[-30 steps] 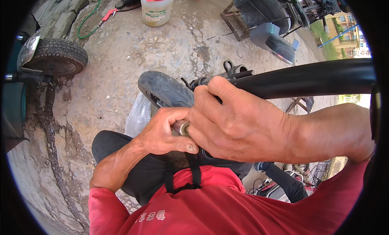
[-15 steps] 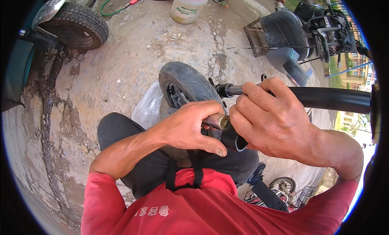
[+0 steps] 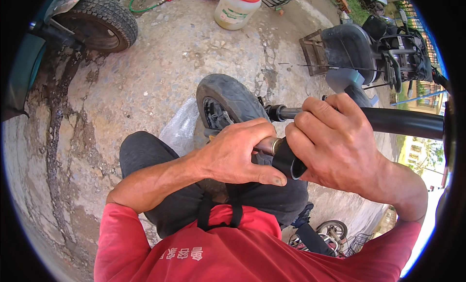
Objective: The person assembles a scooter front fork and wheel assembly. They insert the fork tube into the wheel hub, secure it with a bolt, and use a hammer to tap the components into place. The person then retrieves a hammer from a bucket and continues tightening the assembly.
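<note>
My left hand [image 3: 233,153] is wrapped round a metal fork tube [image 3: 267,145] with a brass-coloured ring at its end, thumb stretched along the near side. That end meets a short black sleeve [image 3: 285,161], its other opening facing me. Curled fingers of my right hand [image 3: 335,143] grip the sleeve from the right; part of it is hidden under them. Just beyond my hands lies a wheel with a black tyre [image 3: 242,100]. A second fork leg [image 3: 290,113] runs from beside the wheel, behind my right hand, toward a thick black tube [image 3: 405,122].
A clear plastic sheet [image 3: 180,124] lies left of the wheel. Farther off stand a white tub with a red lid [image 3: 235,12], a vehicle's wheel [image 3: 109,24] and a partly dismantled scooter [image 3: 352,51] by a wooden stand [image 3: 313,51]. A bicycle [image 3: 335,231] is at lower right.
The brass-ringed tube end, earlier showing just outside the black sleeve, now sits against or inside it. Both hands have shifted slightly right in the picture, as the view has also moved.
</note>
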`<action>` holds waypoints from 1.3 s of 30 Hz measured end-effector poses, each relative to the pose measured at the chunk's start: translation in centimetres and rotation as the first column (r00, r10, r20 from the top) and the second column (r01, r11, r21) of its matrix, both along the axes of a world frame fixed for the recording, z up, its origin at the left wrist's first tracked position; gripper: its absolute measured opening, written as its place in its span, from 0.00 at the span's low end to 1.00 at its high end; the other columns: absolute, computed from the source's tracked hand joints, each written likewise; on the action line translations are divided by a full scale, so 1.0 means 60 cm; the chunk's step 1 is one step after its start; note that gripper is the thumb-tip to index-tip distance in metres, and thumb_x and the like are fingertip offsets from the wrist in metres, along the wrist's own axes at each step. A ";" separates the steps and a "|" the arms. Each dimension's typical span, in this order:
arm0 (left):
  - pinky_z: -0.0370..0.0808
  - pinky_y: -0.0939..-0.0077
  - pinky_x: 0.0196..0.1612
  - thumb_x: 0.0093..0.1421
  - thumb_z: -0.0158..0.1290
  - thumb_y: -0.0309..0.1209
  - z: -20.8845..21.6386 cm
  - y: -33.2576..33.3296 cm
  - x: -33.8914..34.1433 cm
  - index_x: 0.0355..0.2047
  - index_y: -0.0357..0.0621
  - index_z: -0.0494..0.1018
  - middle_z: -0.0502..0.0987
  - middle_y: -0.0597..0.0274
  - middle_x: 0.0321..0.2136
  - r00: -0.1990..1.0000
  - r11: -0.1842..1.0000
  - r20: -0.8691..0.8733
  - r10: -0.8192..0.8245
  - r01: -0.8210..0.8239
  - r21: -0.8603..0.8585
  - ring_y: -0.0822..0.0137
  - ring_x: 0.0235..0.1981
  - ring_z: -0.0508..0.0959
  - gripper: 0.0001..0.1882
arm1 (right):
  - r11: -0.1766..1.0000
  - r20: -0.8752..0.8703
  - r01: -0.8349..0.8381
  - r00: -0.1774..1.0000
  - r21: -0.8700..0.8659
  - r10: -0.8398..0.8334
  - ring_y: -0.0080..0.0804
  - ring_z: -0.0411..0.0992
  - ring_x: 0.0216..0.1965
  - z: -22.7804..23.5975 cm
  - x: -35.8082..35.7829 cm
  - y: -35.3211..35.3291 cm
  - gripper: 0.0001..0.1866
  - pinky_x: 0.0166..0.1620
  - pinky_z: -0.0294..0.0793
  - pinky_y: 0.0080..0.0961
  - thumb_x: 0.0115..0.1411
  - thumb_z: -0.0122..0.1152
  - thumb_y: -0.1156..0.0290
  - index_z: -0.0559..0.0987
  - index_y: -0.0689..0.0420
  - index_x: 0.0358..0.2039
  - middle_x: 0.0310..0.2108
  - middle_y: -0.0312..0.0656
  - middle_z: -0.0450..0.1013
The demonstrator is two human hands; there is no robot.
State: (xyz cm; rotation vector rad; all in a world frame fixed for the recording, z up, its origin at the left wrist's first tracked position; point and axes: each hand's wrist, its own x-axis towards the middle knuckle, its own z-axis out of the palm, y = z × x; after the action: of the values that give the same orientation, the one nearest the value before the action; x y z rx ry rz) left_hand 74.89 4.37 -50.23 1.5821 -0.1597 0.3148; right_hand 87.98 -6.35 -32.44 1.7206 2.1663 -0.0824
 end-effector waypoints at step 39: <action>0.75 0.70 0.48 0.51 0.62 0.69 0.004 0.020 0.009 0.52 0.34 0.73 0.75 0.61 0.44 0.920 0.848 -0.176 -0.351 0.233 -0.476 0.72 0.46 0.75 0.48 | 0.994 -0.015 -0.031 0.999 0.103 0.033 0.29 0.69 0.29 -0.017 0.027 -0.007 0.14 0.33 0.65 0.29 0.39 0.65 0.60 0.72 0.53 0.20 0.22 0.33 0.65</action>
State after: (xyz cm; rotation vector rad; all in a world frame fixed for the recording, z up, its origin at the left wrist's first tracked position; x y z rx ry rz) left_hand 75.41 5.60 -49.99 1.1017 -0.1158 -0.0981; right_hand 89.59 -6.79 -33.47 1.7451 2.2451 0.0234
